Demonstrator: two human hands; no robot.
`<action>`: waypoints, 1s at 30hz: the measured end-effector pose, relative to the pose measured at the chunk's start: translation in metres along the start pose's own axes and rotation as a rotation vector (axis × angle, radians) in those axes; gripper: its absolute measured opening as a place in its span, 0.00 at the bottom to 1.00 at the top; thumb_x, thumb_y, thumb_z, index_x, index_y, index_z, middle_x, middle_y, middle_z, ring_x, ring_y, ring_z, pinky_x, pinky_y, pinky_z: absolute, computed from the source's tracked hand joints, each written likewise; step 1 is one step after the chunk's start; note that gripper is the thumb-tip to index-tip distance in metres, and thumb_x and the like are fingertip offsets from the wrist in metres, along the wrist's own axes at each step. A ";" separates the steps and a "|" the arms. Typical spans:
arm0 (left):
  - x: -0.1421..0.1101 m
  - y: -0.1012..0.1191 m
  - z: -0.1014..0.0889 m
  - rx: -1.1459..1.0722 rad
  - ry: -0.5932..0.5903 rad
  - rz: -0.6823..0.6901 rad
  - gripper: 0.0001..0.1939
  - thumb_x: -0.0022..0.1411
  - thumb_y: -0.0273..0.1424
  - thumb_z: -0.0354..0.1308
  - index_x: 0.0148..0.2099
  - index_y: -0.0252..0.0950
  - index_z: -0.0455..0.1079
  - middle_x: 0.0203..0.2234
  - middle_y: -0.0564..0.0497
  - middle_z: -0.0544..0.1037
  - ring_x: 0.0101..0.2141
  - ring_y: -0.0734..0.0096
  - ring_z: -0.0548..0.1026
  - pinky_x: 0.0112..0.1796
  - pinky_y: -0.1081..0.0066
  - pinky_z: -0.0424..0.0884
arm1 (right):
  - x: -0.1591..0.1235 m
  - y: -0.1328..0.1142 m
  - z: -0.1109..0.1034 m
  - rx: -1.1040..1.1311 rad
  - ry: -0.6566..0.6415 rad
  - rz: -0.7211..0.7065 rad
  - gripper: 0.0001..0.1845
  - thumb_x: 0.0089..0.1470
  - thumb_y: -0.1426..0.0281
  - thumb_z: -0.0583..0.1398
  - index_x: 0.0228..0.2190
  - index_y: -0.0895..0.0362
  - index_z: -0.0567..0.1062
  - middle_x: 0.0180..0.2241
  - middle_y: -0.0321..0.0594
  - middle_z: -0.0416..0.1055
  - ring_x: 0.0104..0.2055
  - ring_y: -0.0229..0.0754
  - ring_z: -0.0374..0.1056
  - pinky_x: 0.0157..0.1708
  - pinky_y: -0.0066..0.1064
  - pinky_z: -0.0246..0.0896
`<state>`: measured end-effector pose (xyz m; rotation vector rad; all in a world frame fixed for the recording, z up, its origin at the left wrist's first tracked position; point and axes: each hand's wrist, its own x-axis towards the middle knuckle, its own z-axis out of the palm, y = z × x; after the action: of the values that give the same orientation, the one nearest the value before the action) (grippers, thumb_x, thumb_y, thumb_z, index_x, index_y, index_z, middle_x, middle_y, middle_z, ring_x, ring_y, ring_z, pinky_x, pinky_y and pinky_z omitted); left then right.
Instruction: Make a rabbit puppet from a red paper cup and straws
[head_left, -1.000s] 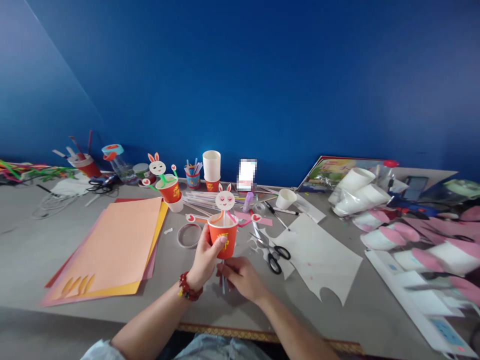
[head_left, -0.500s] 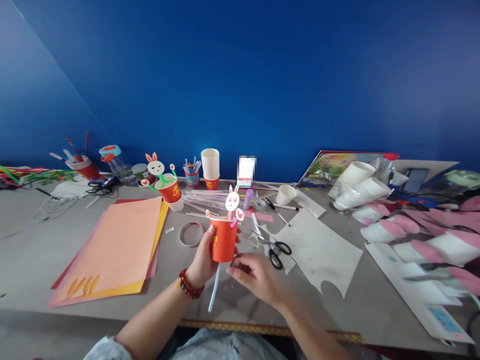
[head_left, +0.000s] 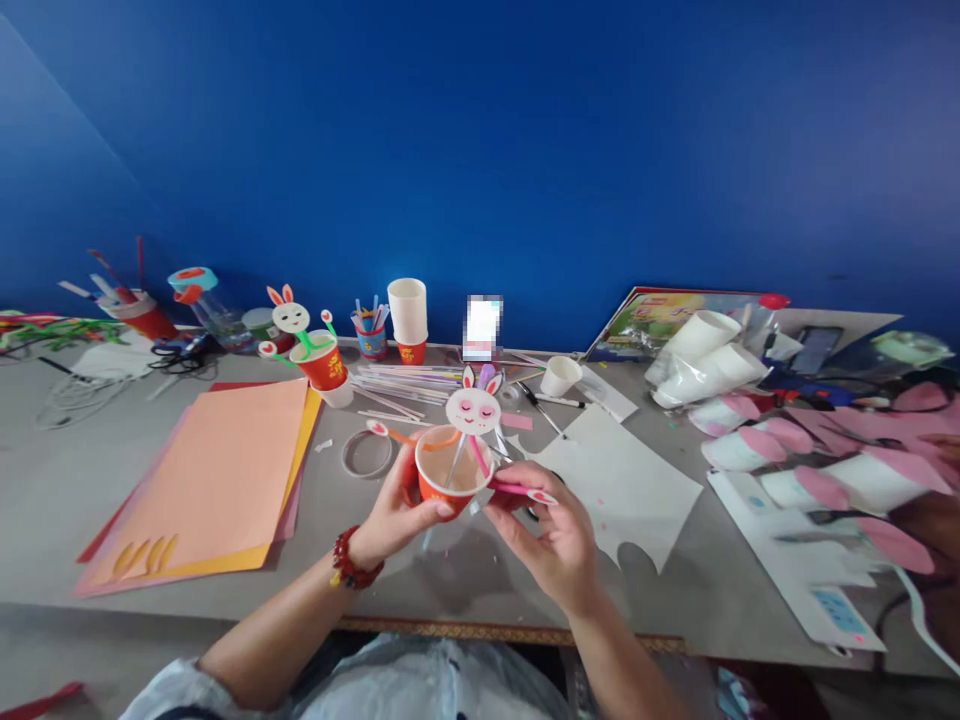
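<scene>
A red paper cup [head_left: 450,497] with yellow print is tipped so that its inside faces me. My left hand [head_left: 401,510] wraps round its left side, thumb on the front. From the cup rise a white paper rabbit head [head_left: 473,411] and a straw inside. An orange arm with a paper paw [head_left: 377,428] extends left. A pink arm [head_left: 510,488] with another paw [head_left: 542,497] reaches right, across my right hand [head_left: 551,530]. That hand has half-curled fingers, thumb and forefinger apart, close to the cup's right side. A small pale scrap [head_left: 477,507] shows near its thumb tip.
A similar rabbit cup [head_left: 324,365] stands back left, beyond coloured paper sheets [head_left: 217,470]. A tape roll [head_left: 367,454], straws [head_left: 397,385] and white cut paper [head_left: 615,470] surround the hands. White cups with pink paper [head_left: 862,480] and a power strip [head_left: 787,560] lie right.
The cup has turned and tipped toward me, showing its inside. My right hand has moved from below the cup to its right side. The straw underneath is now mostly hidden.
</scene>
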<state>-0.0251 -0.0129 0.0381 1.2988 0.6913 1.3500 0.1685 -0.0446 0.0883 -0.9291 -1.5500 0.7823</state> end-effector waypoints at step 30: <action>-0.009 0.016 0.028 -0.336 0.025 -0.452 0.31 0.60 0.44 0.62 0.62 0.40 0.61 0.50 0.39 0.77 0.41 0.53 0.80 0.37 0.60 0.79 | -0.008 0.026 0.002 -0.011 0.160 0.025 0.02 0.56 0.74 0.64 0.33 0.55 0.76 0.30 0.38 0.74 0.29 0.38 0.72 0.29 0.28 0.71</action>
<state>-0.0051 -0.0328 0.0571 0.7994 0.6897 1.0556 0.1706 -0.0394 0.0612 -0.9968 -1.4069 0.7002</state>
